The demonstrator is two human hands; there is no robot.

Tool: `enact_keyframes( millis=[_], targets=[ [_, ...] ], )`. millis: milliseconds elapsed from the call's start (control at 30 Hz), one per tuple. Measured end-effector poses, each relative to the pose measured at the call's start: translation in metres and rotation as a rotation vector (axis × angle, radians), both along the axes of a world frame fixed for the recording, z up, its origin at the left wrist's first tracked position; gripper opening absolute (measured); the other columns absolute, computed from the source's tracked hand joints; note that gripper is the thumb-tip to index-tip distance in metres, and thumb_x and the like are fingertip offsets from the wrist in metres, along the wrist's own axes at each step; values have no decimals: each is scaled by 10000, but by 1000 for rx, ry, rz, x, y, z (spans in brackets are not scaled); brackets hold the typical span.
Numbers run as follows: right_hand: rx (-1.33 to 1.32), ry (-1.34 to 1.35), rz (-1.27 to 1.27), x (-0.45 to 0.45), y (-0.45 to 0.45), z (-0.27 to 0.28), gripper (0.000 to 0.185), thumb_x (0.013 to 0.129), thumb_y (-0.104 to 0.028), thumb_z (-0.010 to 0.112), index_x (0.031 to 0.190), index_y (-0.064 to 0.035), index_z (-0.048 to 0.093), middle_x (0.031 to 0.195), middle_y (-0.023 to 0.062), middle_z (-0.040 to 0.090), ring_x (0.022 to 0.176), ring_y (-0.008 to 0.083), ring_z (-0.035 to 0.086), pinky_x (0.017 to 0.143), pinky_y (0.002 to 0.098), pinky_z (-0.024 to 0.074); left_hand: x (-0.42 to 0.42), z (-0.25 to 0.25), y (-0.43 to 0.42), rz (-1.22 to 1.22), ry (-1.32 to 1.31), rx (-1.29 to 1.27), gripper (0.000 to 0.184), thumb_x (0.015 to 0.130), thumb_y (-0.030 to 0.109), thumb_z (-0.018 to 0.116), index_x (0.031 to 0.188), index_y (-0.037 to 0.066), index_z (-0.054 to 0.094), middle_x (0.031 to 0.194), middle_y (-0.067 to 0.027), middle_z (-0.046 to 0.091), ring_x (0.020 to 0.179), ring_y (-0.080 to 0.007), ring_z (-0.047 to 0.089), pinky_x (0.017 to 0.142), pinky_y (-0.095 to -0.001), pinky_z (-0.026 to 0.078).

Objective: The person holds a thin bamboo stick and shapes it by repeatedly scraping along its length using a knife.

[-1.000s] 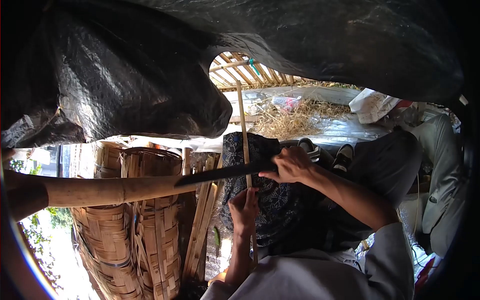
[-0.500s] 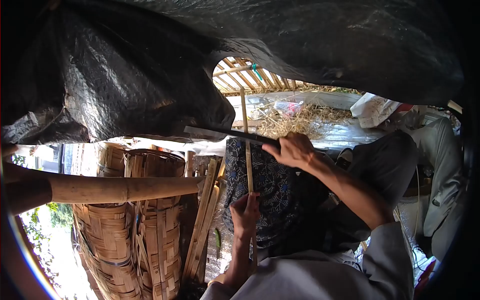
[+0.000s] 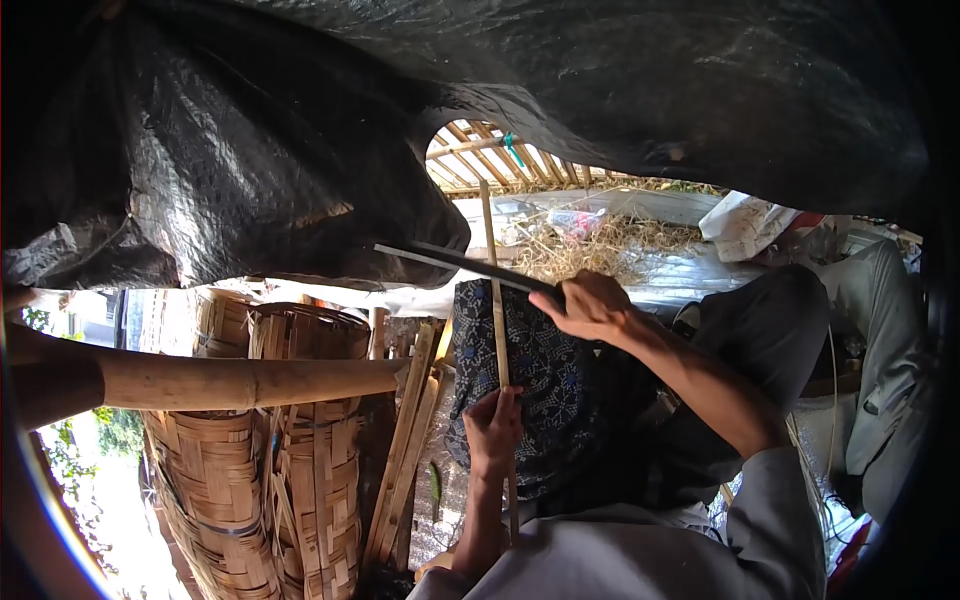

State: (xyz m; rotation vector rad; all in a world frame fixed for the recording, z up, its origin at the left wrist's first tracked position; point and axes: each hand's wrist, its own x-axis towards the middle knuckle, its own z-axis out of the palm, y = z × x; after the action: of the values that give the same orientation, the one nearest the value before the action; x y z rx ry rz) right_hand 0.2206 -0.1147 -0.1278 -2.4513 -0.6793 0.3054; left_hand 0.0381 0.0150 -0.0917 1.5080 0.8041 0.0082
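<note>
My left hand (image 3: 492, 425) is closed around a thin bamboo strip (image 3: 502, 350), which stands lengthwise in front of me over a dark patterned cloth (image 3: 550, 400) on my lap. In my right hand (image 3: 592, 308) is a long, narrow-bladed knife (image 3: 430, 256), its fingers wrapped round the handle end. The blade points left and crosses the strip above my left hand; whether its edge bites into the bamboo I cannot tell. The strip's lower end runs down beside my left forearm.
A thick bamboo pole (image 3: 250, 382) juts in from the left, before tall woven bamboo baskets (image 3: 215, 480). Split bamboo pieces (image 3: 405, 450) lean beside them. Black plastic sheeting (image 3: 270, 160) hangs low overhead. Shavings (image 3: 600, 245) lie ahead; grey cloth (image 3: 880, 340) is at the right.
The knife's blade has tilted slightly, showing a brighter narrow edge. My right hand has shifted a little downward; my left hand keeps its hold on the bamboo strip.
</note>
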Motion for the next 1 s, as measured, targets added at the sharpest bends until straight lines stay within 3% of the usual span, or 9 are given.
enact_keyframes(
  millis=[67,200,467,533,600,733,833,867,1000],
  targets=[
    [-24,157,170,-22,-1,8,682,784,-657,433,633,-18,616,421,94,490,355,247,486,383,364,412,1,0,-1,-20,13,13,242,896,186,525,904,-46,593,525,43,375,405,-29,306,356,-204,234],
    [-42,-226,374,-33,1,7,694,764,-682,435,579,-38,617,385,91,471,355,227,509,415,384,445,1,-4,1,-3,-11,-31,242,897,186,522,905,-48,587,522,48,363,406,-27,302,358,-203,222],
    [15,-8,216,-30,1,13,682,780,-647,459,506,-30,554,360,74,415,320,236,457,343,355,384,-2,-4,2,-7,4,4,245,900,191,519,890,-45,584,534,48,365,410,-25,294,362,-203,212],
    [11,-267,356,-38,5,-2,677,756,-674,465,505,-51,546,357,67,404,353,210,479,363,357,407,-4,-3,1,-3,-8,-9,245,901,189,517,887,-47,587,535,44,375,412,-26,298,361,-204,217],
    [9,-294,240,-27,4,-10,701,785,-710,352,427,-112,423,351,-11,344,295,118,335,288,318,320,-1,-3,4,-3,-8,-15,247,901,189,517,889,-47,588,538,41,382,412,-27,302,360,-204,223],
    [88,-194,53,-6,2,-11,695,798,-693,354,432,-109,438,354,-25,322,284,103,320,271,305,269,-1,4,-1,-16,-8,-5,249,901,187,514,897,-50,591,539,37,389,414,-28,307,359,-206,233],
    [-108,0,356,-38,-2,26,674,784,-652,440,570,-28,579,403,91,469,375,232,509,358,348,387,-2,-2,1,-41,-23,2,254,903,185,511,900,-56,590,533,40,383,415,-26,309,360,-205,232],
    [2,-268,396,-44,2,-2,691,768,-687,423,555,-45,566,404,81,471,345,216,490,333,337,366,-2,-3,0,-46,-25,6,256,904,185,510,898,-58,590,531,40,383,414,-25,309,360,-205,232],
    [-78,16,116,-8,2,3,695,805,-675,382,488,-71,517,374,5,382,312,126,365,306,318,314,-2,2,0,-4,-8,2,253,903,183,511,897,-58,589,525,41,374,406,-26,297,359,-205,224]
  ],
)
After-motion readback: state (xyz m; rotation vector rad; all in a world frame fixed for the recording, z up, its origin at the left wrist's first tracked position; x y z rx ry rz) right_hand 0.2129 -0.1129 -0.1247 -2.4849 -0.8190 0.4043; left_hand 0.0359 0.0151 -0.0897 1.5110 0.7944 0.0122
